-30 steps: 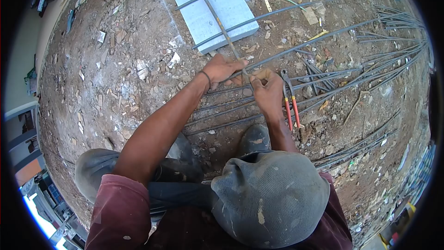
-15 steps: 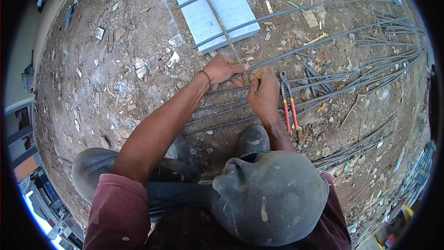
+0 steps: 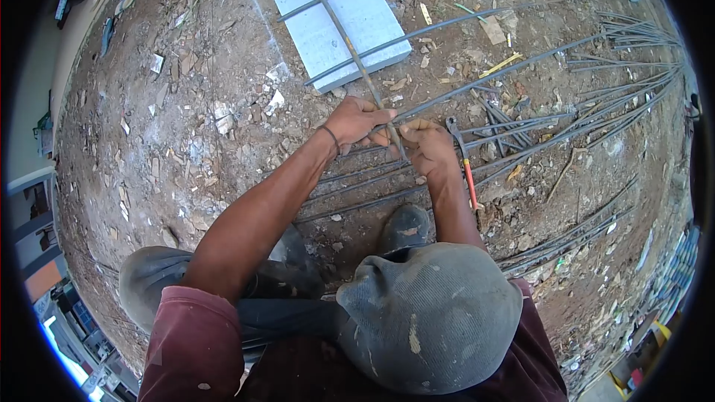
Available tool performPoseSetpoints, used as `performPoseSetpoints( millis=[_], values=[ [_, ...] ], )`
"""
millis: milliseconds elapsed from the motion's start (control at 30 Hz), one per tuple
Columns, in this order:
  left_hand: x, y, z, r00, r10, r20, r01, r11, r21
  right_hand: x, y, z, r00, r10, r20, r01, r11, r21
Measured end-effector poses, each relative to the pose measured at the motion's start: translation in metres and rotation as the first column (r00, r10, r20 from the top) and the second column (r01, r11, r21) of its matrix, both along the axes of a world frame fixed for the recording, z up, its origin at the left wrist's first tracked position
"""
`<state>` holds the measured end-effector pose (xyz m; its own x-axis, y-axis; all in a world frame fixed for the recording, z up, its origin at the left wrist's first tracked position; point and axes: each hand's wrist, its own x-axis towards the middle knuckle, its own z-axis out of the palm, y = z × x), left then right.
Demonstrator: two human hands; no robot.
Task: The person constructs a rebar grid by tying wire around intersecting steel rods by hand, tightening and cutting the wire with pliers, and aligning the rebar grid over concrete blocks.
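Observation:
My left hand is closed round the crossing of two steel bars, its thumb along the top. One is a long rebar running off to the right; the other is a rusty crossbar coming down from the slab. Just right of the crossing, my right hand has thumb and fingers pinched together by the end of the crossbar. Whatever is in that pinch is too small to make out. Pincers with red handles lie beside my right wrist, which partly hides them.
A pale block at the top supports several bars. Loose rebars fan out to the right, with more bars lower down. Stone chips and scraps litter the dirt ground. My knees are close below my hands.
My right hand has turned and opened away slightly from the crossing, its forearm now covering one pincer handle. My left hand keeps its hold on the bars. The view has shifted slightly.

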<state>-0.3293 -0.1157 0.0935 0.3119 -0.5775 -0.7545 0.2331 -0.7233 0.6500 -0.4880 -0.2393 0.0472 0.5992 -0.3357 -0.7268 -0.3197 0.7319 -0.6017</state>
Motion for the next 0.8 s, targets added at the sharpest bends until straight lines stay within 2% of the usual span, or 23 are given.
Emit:
performPoseSetpoints(
  millis=[33,67,133,200,367,433,467,533,667,800],
  values=[
    [-0.001,0.002,-0.011,1.000,-0.011,0.001,0.011,1.000,0.000,0.001,-0.003,-0.006,0.997,-0.026,0.075,0.009,0.974,0.224],
    [-0.001,0.004,-0.022,0.999,0.031,-0.036,-0.033,0.998,-0.045,0.003,-0.007,-0.012,0.996,-0.037,0.078,0.019,0.975,0.223],
    [-0.001,0.002,-0.021,0.996,0.061,-0.070,-0.067,0.994,-0.091,0.008,-0.012,-0.015,0.993,0.080,0.091,-0.103,0.951,0.291],
    [-0.003,0.001,-0.019,0.986,0.111,-0.124,-0.121,0.989,-0.084,0.010,-0.012,-0.013,0.995,0.066,0.072,-0.082,0.962,0.261],
    [-0.001,0.001,-0.014,0.987,0.102,-0.123,-0.109,0.993,-0.049,0.015,-0.005,-0.019,0.999,-0.017,-0.034,0.024,0.976,0.218],
    [-0.001,0.002,-0.017,0.987,0.099,-0.125,-0.105,0.994,-0.040,0.016,0.005,-0.019,0.976,-0.220,0.003,0.215,0.958,0.187],
    [-0.001,0.003,-0.018,0.986,0.097,-0.135,-0.106,0.993,-0.057,0.017,0.009,-0.019,0.975,-0.221,0.004,0.216,0.958,0.188],
    [-0.001,0.003,-0.022,0.985,0.096,-0.144,-0.107,0.992,-0.073,0.020,0.015,-0.009,0.971,-0.237,0.035,0.239,0.970,-0.036],
    [-0.003,0.006,-0.025,0.971,0.164,-0.172,-0.187,0.975,-0.124,0.025,0.022,0.019,0.940,-0.332,0.080,0.336,0.941,-0.044],
    [-0.006,0.008,-0.020,0.943,0.219,-0.249,-0.270,0.943,-0.193,0.022,0.013,0.008,0.932,-0.329,0.150,0.306,0.939,0.160]
  ],
)
